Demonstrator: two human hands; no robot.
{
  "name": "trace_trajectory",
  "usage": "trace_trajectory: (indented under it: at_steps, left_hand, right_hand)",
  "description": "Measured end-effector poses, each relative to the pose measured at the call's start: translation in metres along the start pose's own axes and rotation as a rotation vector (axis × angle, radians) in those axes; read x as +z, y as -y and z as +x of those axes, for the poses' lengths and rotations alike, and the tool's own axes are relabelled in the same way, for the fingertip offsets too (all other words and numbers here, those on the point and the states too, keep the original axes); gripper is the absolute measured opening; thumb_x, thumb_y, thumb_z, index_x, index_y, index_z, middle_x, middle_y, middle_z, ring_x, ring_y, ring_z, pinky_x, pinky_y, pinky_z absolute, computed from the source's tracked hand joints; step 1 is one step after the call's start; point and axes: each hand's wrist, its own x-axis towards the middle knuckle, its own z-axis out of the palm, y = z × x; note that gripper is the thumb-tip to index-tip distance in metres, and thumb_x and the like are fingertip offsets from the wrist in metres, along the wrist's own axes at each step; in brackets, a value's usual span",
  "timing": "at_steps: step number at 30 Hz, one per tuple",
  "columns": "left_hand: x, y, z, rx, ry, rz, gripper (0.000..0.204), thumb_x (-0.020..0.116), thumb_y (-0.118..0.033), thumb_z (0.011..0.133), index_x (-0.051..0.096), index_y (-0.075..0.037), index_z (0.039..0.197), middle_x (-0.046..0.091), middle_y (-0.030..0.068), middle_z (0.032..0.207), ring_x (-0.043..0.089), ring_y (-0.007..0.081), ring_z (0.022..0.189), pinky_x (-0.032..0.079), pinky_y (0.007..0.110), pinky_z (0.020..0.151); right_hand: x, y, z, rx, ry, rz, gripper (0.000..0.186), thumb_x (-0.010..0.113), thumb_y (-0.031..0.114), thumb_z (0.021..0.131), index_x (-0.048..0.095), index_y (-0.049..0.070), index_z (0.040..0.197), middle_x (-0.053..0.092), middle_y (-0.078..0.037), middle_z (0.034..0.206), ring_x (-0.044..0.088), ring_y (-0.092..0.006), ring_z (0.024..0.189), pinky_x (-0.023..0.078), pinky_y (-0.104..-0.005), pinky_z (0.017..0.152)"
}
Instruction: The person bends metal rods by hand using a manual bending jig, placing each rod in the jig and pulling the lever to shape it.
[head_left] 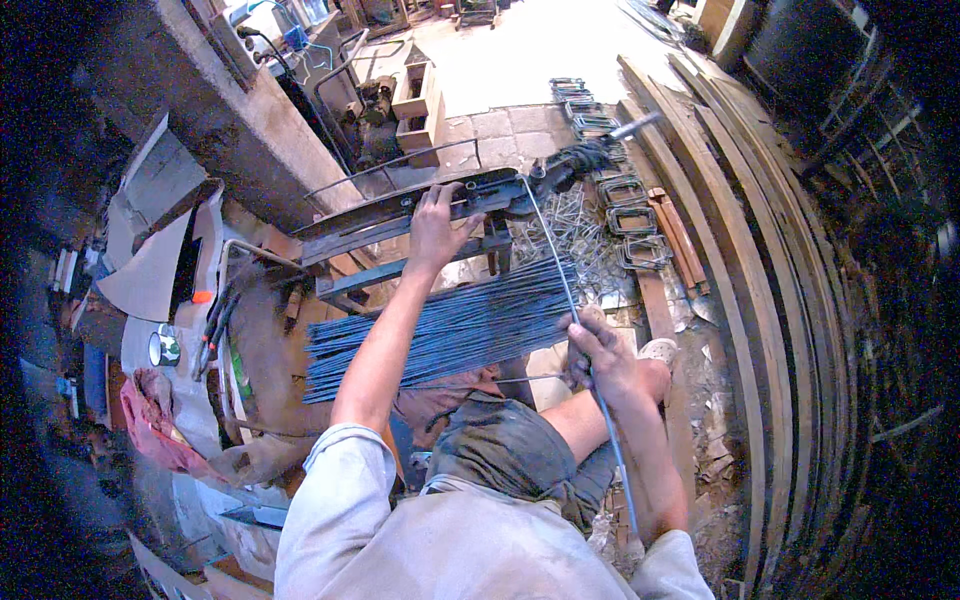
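Note:
My left hand rests on the top of a dark steel bending jig on a metal stand, fingers apart and curved over its edge. My right hand grips a thin steel rod that bends at the jig's right end, by a bolted fitting, and runs down along my right forearm. Below the jig lies a wide bundle of long straight rods across the space in front of my legs, partly behind my left forearm.
Long timber planks run along the right. Stacked rectangular wire frames and scattered short metal pieces lie beyond the rods. At left are cardboard sheets, a mug and a pink cloth. Wooden boxes stand behind.

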Motion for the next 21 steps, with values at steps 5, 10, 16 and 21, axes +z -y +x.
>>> trace_trajectory:
  at_steps: [5,10,16,21]
  left_hand:
    - [-0.007,-0.005,0.0,0.082,-0.082,-0.056,0.063,0.074,-0.035,0.076,0.05,0.001,0.122,0.055,0.0218,0.115,0.055,0.0385,0.107,0.046,0.046,0.092]
    - [-0.025,-0.022,0.007,0.124,0.104,-0.13,0.061,0.067,-0.04,0.083,0.049,-0.002,0.126,0.053,0.0262,0.118,0.052,0.044,0.111,0.043,0.047,0.096]
    - [-0.031,-0.008,0.008,-0.012,-0.076,-0.264,0.061,0.073,-0.037,0.08,0.052,0.001,0.123,0.06,0.0236,0.114,0.059,0.0384,0.106,0.047,0.043,0.092]
    - [-0.052,0.003,0.002,-0.131,-0.115,-0.391,0.061,0.074,-0.028,0.078,0.05,-0.001,0.127,0.059,0.0221,0.115,0.057,0.0365,0.108,0.045,0.043,0.095]
  right_hand:
    - [0.015,0.01,-0.003,-0.304,-0.086,-0.603,0.021,0.052,0.017,0.097,0.058,-0.001,0.105,0.057,-0.003,0.069,0.053,-0.0088,0.055,0.046,-0.0247,0.051]
    - [0.008,0.033,-0.01,0.033,-0.123,-0.257,0.024,0.056,0.022,0.095,0.059,0.002,0.107,0.054,0.0,0.066,0.05,-0.0063,0.05,0.041,-0.0211,0.044]
    - [0.059,0.057,-0.012,-0.058,0.016,-0.282,0.021,0.057,0.024,0.095,0.056,0.005,0.102,0.057,-0.003,0.08,0.056,-0.0143,0.063,0.045,-0.0278,0.052]
    - [0.102,-0.006,-0.001,-0.412,0.103,-0.546,0.014,0.053,0.013,0.095,0.047,0.002,0.102,0.061,-0.02,0.081,0.063,-0.0348,0.073,0.048,-0.0437,0.063]
